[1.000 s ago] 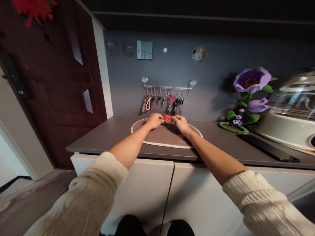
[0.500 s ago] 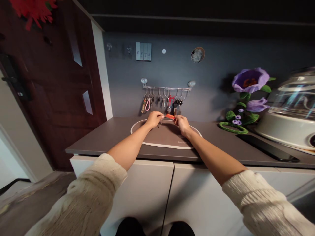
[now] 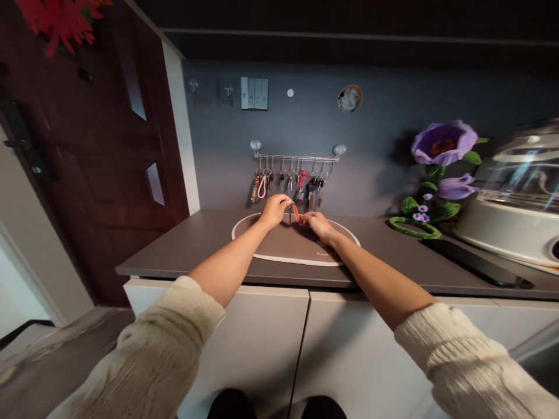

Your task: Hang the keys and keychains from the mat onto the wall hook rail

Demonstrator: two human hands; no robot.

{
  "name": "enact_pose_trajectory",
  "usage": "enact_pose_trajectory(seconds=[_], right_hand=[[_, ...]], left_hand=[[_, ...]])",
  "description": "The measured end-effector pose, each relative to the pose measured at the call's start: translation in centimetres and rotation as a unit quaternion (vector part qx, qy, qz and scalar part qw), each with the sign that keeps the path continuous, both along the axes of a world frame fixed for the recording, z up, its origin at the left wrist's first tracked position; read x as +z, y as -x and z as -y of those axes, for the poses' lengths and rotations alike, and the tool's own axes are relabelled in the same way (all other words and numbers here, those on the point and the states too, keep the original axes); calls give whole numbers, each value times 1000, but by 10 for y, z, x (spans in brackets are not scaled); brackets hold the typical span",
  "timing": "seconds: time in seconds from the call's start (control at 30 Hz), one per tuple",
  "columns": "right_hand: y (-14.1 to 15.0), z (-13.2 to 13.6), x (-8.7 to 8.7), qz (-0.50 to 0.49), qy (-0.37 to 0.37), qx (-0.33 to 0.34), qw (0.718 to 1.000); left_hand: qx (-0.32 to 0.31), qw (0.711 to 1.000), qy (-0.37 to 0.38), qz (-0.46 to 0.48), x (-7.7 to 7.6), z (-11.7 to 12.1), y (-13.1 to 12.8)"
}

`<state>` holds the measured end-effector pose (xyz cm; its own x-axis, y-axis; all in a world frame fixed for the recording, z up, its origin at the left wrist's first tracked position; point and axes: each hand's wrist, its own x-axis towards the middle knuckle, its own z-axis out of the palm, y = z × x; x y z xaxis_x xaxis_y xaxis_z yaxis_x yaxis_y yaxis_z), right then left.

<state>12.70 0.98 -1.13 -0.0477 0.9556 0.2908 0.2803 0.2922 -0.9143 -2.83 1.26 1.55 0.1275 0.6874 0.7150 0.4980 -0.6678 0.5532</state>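
Observation:
Above a brown mat (image 3: 283, 247) with a pale rim, both my hands meet at a small bunch of keys with a red tag. My left hand (image 3: 275, 210) is closed, pinching the top of the bunch, and a dark key (image 3: 290, 217) hangs under its fingertips. The red tag (image 3: 296, 212) slants down from there to my right hand (image 3: 318, 223), whose fingers are closed at its lower end. Behind them, several key sets (image 3: 290, 180) hang from a clear hook rail (image 3: 297, 157) on the wall, one with a pink loop (image 3: 262, 187).
The dark countertop (image 3: 192, 238) carries purple felt flowers (image 3: 443, 142), a black phone-like slab (image 3: 476, 263) and a white appliance with a clear dome (image 3: 502, 224) at the right. A dark red door (image 3: 131, 233) stands at the left. White cabinet doors (image 3: 244, 337) are below.
The red tag has turned from nearly level to steeply slanted. My right hand has moved slightly left and down, closer to my left hand, which stays nearly in place.

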Motion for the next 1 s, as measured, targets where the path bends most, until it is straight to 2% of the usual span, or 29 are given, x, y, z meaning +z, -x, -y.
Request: enact_pose_trajectory(seconds=[0.17,0.3,0.47,0.73,1.0], right_hand=[[4,5,2,-7,-69,-8,998],[7,8,7,-30,-133,43,990],[7,8,9,-23,-182,13,983],[7,8,9,-66,-150,46,985],[7,7,7,-54,-136,63,987]], left_hand=[[17,998,-35,-50,-1,-1,-1],[21,995,-49,-82,-2,-1,-1],[21,992,-60,-107,-2,1,-2],[33,989,-71,-123,-3,3,-3],[41,988,-66,-133,-2,6,-3]])
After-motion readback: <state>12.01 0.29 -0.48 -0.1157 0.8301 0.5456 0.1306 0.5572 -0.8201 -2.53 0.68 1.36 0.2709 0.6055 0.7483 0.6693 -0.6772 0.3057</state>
